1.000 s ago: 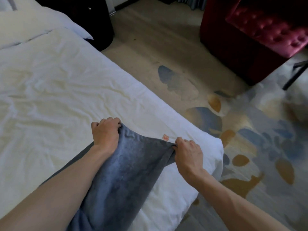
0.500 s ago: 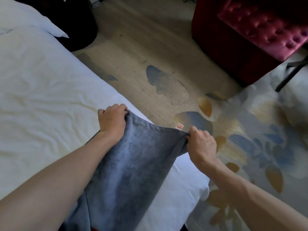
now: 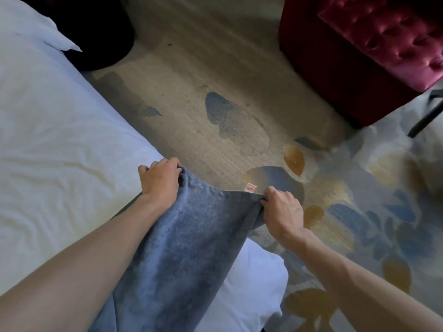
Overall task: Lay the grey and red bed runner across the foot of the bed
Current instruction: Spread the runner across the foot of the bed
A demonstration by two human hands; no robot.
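Both hands grip the far end of the grey bed runner (image 3: 182,248): the left hand (image 3: 159,180) has its fingers curled over one corner right at the side edge of the white bed (image 3: 60,140), and the right hand (image 3: 282,209) pinches the other corner out past that edge, above the patterned carpet (image 3: 239,104). The cloth runs from the held end back toward the person, across the bed near its corner. Only its grey face shows, and a small pale label (image 3: 251,188) pokes up at the hem just beside the right hand. The step in hand looks like setting this end to hang over the side. To do it well, the hem between the two grips wants to be drawn taut and level, square to the bed's side, then lowered with both corners together so the drop comes out even. Releasing one corner first would likely skew the strip and leave a crooked line across the foot.
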